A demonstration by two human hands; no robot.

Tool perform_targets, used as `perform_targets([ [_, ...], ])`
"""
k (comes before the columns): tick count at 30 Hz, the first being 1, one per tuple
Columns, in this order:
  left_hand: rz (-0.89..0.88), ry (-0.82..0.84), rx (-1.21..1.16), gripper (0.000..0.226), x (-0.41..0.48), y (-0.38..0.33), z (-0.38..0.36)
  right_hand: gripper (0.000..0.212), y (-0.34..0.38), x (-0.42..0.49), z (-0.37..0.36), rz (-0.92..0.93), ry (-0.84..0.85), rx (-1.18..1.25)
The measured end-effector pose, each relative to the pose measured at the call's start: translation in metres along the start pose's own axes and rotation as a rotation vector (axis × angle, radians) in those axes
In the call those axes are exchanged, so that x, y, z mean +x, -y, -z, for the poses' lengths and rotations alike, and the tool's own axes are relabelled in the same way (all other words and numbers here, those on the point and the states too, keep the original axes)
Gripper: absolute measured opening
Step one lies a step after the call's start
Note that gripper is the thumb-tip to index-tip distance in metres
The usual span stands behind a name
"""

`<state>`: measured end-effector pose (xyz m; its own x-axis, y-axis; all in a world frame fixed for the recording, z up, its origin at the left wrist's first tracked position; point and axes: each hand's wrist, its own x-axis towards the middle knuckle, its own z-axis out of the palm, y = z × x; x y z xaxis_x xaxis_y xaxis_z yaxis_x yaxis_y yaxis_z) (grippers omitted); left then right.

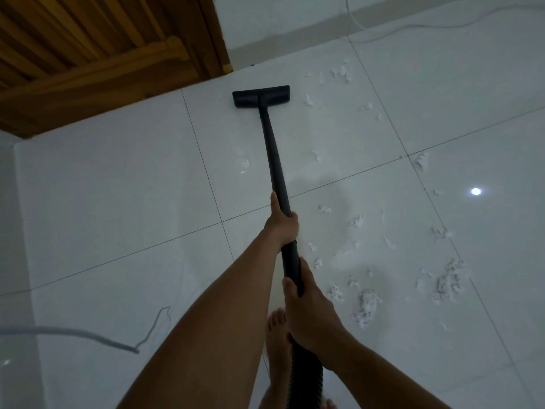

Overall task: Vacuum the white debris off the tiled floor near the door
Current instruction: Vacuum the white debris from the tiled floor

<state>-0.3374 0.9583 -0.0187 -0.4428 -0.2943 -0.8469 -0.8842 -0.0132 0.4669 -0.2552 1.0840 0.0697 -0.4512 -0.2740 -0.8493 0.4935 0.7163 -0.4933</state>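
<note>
A bare foot stands on the tiled floor. The right hand wraps around the black wand where its ribbed hose, cut off below, joins. The left hand grips the wand farther along. White debris lies scattered to the right. The floor head rests flat near the wooden door.

Dim bluish light, glare spot on tiles.

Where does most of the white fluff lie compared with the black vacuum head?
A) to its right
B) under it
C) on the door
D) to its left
A: the white debris is scattered over the tiles to the right of the vacuum head.
</note>
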Motion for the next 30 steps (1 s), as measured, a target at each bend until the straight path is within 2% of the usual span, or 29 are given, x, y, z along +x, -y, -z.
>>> perform_targets([
  [17,-0.017,-0.010,-0.011,0.076,0.045,-0.052,0.024,0.058,0.060,0.039,0.025,-0.004,-0.003,0.032],
  [30,0.056,0.038,-0.007,0.078,-0.019,-0.086,0.027,0.049,0.088,-0.025,0.052,0.019,0.022,0.062],
])
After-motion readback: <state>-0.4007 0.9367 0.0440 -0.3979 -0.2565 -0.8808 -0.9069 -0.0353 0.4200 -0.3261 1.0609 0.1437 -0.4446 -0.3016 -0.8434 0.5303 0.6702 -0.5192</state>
